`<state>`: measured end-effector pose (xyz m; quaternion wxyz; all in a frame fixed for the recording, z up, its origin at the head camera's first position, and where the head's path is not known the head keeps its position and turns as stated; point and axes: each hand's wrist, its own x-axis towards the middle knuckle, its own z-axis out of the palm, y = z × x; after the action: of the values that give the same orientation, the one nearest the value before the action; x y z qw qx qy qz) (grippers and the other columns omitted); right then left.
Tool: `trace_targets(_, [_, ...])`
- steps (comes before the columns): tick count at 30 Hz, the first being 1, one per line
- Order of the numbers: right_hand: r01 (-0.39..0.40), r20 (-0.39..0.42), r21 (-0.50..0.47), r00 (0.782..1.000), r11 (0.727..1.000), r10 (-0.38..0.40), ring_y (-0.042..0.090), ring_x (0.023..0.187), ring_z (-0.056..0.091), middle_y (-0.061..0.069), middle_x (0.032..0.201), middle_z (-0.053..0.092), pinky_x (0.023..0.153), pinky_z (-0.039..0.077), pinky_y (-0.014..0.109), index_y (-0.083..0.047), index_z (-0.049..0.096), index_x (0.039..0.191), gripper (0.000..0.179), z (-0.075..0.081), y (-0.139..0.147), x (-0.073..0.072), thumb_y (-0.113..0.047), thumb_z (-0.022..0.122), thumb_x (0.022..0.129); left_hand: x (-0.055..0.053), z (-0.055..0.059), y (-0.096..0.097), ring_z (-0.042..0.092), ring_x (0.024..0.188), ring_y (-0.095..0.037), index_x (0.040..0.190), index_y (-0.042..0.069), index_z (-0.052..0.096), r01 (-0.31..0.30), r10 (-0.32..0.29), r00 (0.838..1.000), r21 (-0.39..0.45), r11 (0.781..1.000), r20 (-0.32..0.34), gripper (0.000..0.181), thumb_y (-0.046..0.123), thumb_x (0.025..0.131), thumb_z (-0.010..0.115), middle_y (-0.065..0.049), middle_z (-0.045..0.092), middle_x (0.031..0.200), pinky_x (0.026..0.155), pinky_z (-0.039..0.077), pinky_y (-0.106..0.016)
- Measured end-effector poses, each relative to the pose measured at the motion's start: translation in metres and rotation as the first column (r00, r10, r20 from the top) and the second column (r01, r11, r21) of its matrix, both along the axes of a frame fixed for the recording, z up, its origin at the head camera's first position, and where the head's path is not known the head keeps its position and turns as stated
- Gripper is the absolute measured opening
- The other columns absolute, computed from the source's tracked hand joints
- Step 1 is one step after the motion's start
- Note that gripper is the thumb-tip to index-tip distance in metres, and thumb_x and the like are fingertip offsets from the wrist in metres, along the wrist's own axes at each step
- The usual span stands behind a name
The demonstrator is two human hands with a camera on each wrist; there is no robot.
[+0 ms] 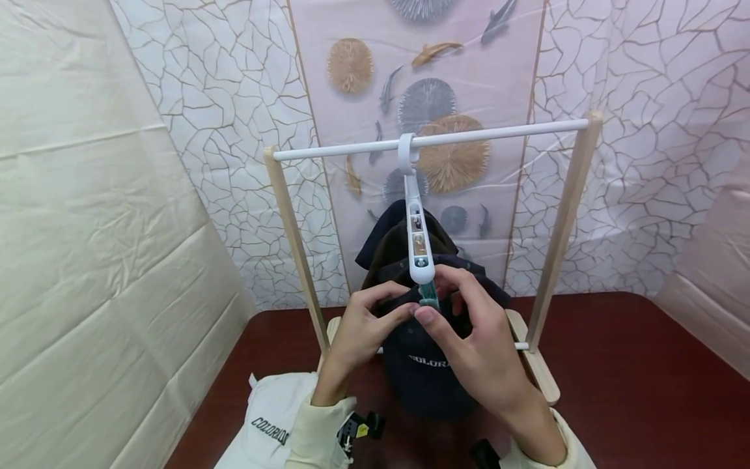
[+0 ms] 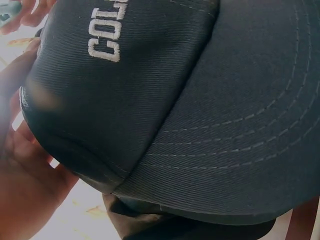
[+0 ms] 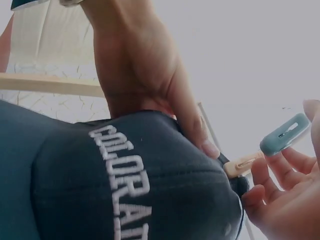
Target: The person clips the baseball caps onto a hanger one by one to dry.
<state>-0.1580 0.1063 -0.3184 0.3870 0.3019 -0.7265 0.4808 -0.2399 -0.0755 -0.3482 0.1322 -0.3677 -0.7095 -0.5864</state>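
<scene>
I am pinching the crown of a dark cap [image 1: 423, 384] with my left hand [image 1: 359, 331], the thumb lying on its outside and the fingers tucking in behind its edge. My right hand [image 1: 485, 345] is closing in narrowly at a teal clip [image 1: 429, 296], its thumb and fingers bending about it just beside my left fingertips. Whether the clip's mouth is biting the fabric I cannot tell. The cap is sitting below the lower end of a white hanger [image 1: 412, 185], its brim pointing down and toward me, the pale lettering on its front facing me; in the left wrist view rows of stitching are curving along the brim. The hanger is hooking over the white rail [image 1: 498, 135] of a wooden rack [image 1: 293, 247] and running downward toward me. Other caps [image 1: 381, 231], dark and brown, are hanging behind the one I am holding. On the reddish-brown table [image 1: 621, 371], a white cap [image 1: 275, 417] with dark lettering is lying near my left sleeve [image 1: 319, 426]. Behind the rack, a patterned backdrop [image 1: 222, 130] is showing fish and round tan and grey shapes
</scene>
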Motion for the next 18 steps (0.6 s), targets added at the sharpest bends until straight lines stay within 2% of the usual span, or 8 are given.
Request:
trace_targets(5, [-0.018, 0.035, -0.005, 0.999, 1.0, 0.018, 0.015, 0.085, 0.051, -0.005, 0.102, 0.061, 0.073, 0.041, 0.029, -0.013, 0.066, 0.134, 0.037, 0.0022, 0.0012, -0.0004, -0.006, 0.073, 0.099, 0.0001, -0.0018, 0.0039, 0.068, 0.102, -0.016, 0.11, 0.005, 0.077, -0.02, 0.02, 1.0, -0.011, 1.0, -0.002, 0.014, 0.006, 0.097, 0.076, -0.009, 0.076, 0.106, 0.095, 0.054, -0.034])
trace_targets(13, [-0.042, 0.159, 0.065, 0.987, 0.997, 0.031, 0.013, 0.085, 0.052, -0.007, 0.099, 0.057, 0.068, 0.043, 0.028, -0.015, 0.067, 0.129, 0.029, 0.0058, 0.0064, 0.0005, -0.009, 0.071, 0.102, -0.0027, -0.0053, 0.0097, 0.066, 0.097, -0.014, 0.108, 0.007, 0.076, -0.051, 0.05, 0.999, -0.04, 0.998, -0.022, 0.011, 0.008, 0.097, 0.076, -0.006, 0.075, 0.101, 0.092, 0.053, -0.032])
trace_targets(18, [-0.036, 0.163, 0.062, 0.986, 0.997, 0.025, 0.013, 0.08, 0.052, -0.007, 0.097, 0.057, 0.066, 0.043, 0.026, -0.014, 0.07, 0.128, 0.028, 0.0046, 0.0075, 0.0006, -0.009, 0.072, 0.1, -0.002, -0.0071, 0.0098, 0.065, 0.096, -0.013, 0.107, 0.008, 0.076, -0.065, 0.064, 0.998, -0.059, 0.996, -0.023, 0.01, 0.01, 0.098, 0.077, -0.004, 0.075, 0.1, 0.091, 0.053, -0.032])
